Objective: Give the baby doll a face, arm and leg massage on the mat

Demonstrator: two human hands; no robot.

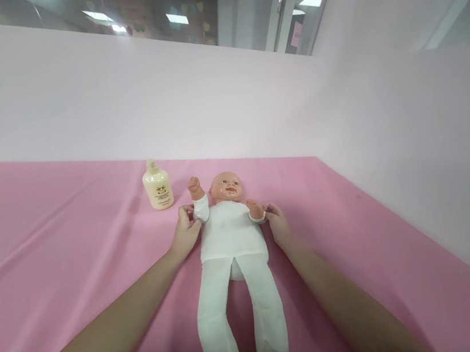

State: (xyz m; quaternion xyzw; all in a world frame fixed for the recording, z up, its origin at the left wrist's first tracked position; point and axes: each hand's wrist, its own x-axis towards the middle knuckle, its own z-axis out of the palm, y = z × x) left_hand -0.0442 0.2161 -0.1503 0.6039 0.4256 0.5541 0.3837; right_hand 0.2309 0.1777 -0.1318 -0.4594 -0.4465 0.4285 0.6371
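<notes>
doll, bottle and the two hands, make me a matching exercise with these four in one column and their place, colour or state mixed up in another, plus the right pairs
Column one
1. Doll
2. Bottle
3. Left hand
4. Right hand

Column two
A. At the white sleeve nearer the bottle
B. Lying face up, with a white torso and legs
C. At the white cuff farther from the bottle
D. Pale yellow and standing upright

Right pairs: 1-B, 2-D, 3-A, 4-C

Bare left hand (pixel 185 233), bare right hand (pixel 278 224), bare tapering forearms (pixel 119 318)
</notes>
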